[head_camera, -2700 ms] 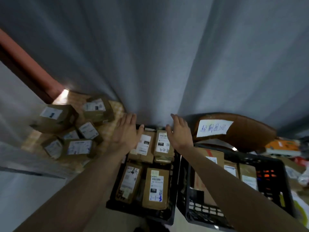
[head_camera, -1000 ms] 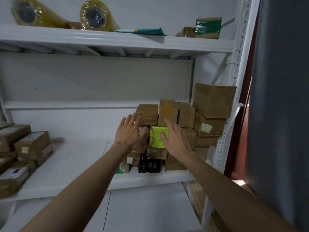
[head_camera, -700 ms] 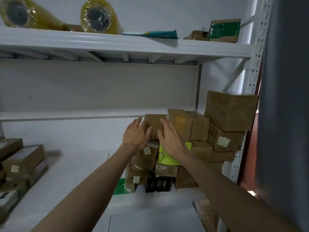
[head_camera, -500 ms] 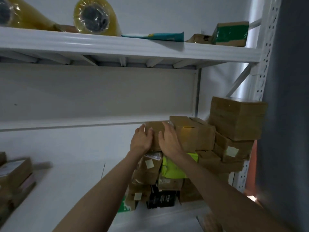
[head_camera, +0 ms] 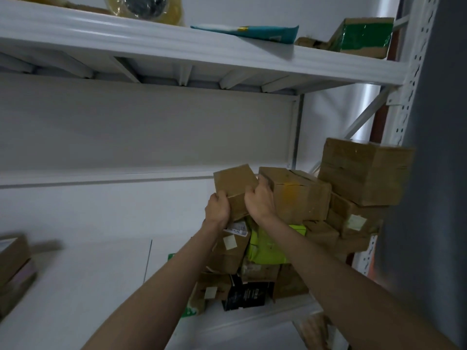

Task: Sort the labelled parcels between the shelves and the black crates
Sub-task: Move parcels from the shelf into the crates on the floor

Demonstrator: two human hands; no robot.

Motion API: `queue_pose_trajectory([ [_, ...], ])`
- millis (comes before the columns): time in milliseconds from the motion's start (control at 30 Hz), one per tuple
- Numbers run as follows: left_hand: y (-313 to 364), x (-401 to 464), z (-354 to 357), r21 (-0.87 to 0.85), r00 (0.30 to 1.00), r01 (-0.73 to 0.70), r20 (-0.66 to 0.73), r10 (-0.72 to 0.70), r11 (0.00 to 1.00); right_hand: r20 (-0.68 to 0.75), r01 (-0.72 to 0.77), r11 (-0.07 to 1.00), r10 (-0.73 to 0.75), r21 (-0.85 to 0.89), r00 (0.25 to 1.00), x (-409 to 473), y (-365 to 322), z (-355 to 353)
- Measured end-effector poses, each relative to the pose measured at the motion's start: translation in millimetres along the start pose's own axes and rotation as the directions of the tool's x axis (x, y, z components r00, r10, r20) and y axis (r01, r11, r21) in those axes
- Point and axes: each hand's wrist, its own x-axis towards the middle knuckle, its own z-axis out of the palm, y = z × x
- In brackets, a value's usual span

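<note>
A small plain cardboard parcel (head_camera: 234,183) sits tilted at the top left of a stack of parcels (head_camera: 298,195) on the white shelf (head_camera: 75,279). My left hand (head_camera: 217,208) grips its lower left corner. Its right side is held by my right hand (head_camera: 259,200), with the fingers curled over the edge. Below it lie a labelled brown parcel (head_camera: 230,246), a lime-green package (head_camera: 267,248) and a black box (head_camera: 246,295). No black crates are in view.
A large brown box (head_camera: 364,170) tops the stack at the right, against the perforated white upright (head_camera: 406,92). The upper shelf (head_camera: 177,46) carries film rolls, a teal pouch and a green-taped box. More parcels (head_camera: 12,269) lie at the far left. A grey curtain (head_camera: 442,173) hangs at the right.
I have turned from the black crates to the shelf. Both hands rose up the stack, went from flat and open to gripping the top-left parcel, which is now tilted.
</note>
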Motion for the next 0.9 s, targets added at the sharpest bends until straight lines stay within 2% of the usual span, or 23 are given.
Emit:
queue_pose_trajectory([
  [200,11,-25,-21,-0.069,0.981,-0.183,-0.073,0.178,0.981,0.094,-0.112,0.961,0.090,0.251,0.991,-1,-3,-12],
  [333,20,-39,-39,-0.101,0.963,-0.262,-0.094,0.253,0.960,0.184,-0.101,0.902,0.024,0.419,0.983,-14,-15,-23],
  [400,24,-43,-48,-0.043,0.942,-0.323,-0.108,0.317,0.945,0.116,-0.017,0.898,-0.038,0.439,0.993,-23,-18,-23],
  [467,30,-50,-56,0.020,0.926,-0.362,-0.106,0.362,0.932,0.014,0.081,0.921,-0.093,0.381,0.996,-35,-18,-20],
  [533,40,-64,-58,-0.045,0.943,-0.333,0.003,0.333,0.942,-0.065,0.188,0.916,-0.176,0.354,0.982,-50,-18,-19],
  [600,47,-74,-58,-0.108,0.958,-0.258,0.096,0.269,0.960,-0.079,0.295,0.885,-0.286,0.360,0.955,-62,-15,-18],
  [700,51,-87,-63,-0.101,0.964,-0.243,0.081,0.252,0.965,0.011,0.385,0.799,-0.439,0.462,0.898,-77,-9,-20],
  [733,52,-92,-66,-0.110,0.968,-0.236,0.064,0.244,0.965,0.021,0.366,0.749,-0.451,0.553,0.892,-80,-7,-22],
  [800,52,-103,-76,-0.140,0.973,-0.201,0.091,0.214,0.970,-0.010,0.283,0.685,-0.373,0.671,0.928,-81,-8,-27],
  [867,48,-117,-83,-0.235,0.965,-0.135,0.191,0.182,0.962,0.022,0.157,0.699,-0.241,0.698,0.970,-75,-8,-32],
  [900,45,-123,-84,-0.289,0.954,-0.102,0.243,0.176,0.952,0.103,0.053,0.713,-0.174,0.700,0.979,-74,-8,-35],
])
